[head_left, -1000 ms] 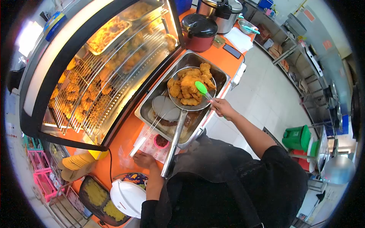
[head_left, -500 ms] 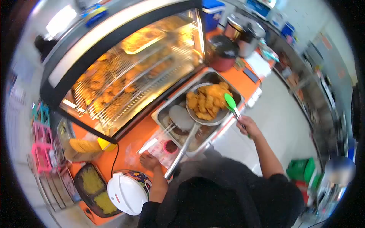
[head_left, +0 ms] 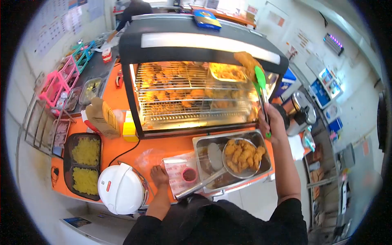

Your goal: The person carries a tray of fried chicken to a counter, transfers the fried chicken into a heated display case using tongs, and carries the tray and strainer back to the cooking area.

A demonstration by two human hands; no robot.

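Note:
My right hand (head_left: pixel 272 120) grips tongs with green tips (head_left: pixel 261 79), raised in front of the warmer's upper right. A piece of fried chicken (head_left: pixel 246 61) is pinched between the tips. My left hand (head_left: pixel 159 176) lies on the orange counter with its fingers loosely apart, left of a printed paper sheet (head_left: pixel 173 167) with a small cup of dark red sauce (head_left: pixel 189 174). Several fried pieces (head_left: pixel 241 154) lie in a long-handled strainer (head_left: pixel 241 176), set over a steel pan (head_left: pixel 267 163). A flat skimmer (head_left: pixel 214 154) is also in that pan.
A lit glass display warmer (head_left: pixel 175 130) holds fried food on wire racks. On the left stand a white-lidded cooker (head_left: pixel 119 188), a black tray (head_left: pixel 71 190) with yellow food, and a yellow box (head_left: pixel 130 128). Another person (head_left: pixel 132 10) is behind the warmer.
My right hand has lifted the tongs from the strainer up to the warmer, now with a chicken piece in them. The view has turned and shows more of the left side. My left hand stays on the counter.

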